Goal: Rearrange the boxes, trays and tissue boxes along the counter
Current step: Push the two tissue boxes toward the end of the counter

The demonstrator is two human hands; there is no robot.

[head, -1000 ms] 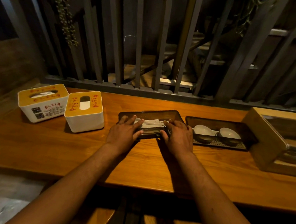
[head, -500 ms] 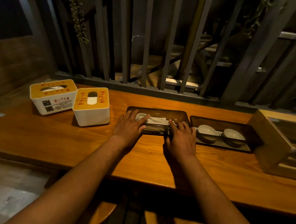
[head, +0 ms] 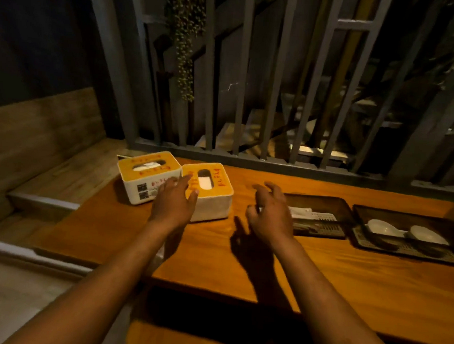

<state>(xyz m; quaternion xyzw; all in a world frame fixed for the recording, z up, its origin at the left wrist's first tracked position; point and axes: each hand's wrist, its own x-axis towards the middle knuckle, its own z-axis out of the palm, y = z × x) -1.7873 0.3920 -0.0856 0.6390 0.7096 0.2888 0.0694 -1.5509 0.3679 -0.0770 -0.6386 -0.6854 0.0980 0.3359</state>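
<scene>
- While both forearms reach over the wooden counter [head: 216, 250], the left hand [head: 173, 204] hovers with fingers spread at the near-left corner of the nearer tissue box [head: 209, 194]; contact cannot be told, and it grasps nothing.
- Head view: right hand [head: 271, 216] is raised, fingers loosely curled and parted, empty, just left of the near dark tray [head: 321, 216].
- Second tissue box [head: 148, 177], with QR labels on its side, sits touching the nearer one, at its left.
- Near dark tray holds white items, blurred.
- Far dark tray [head: 401, 233] lies just right of it, holding two white spoons [head: 404, 229].
- Grey railing [head: 251, 94] runs behind the counter.
</scene>
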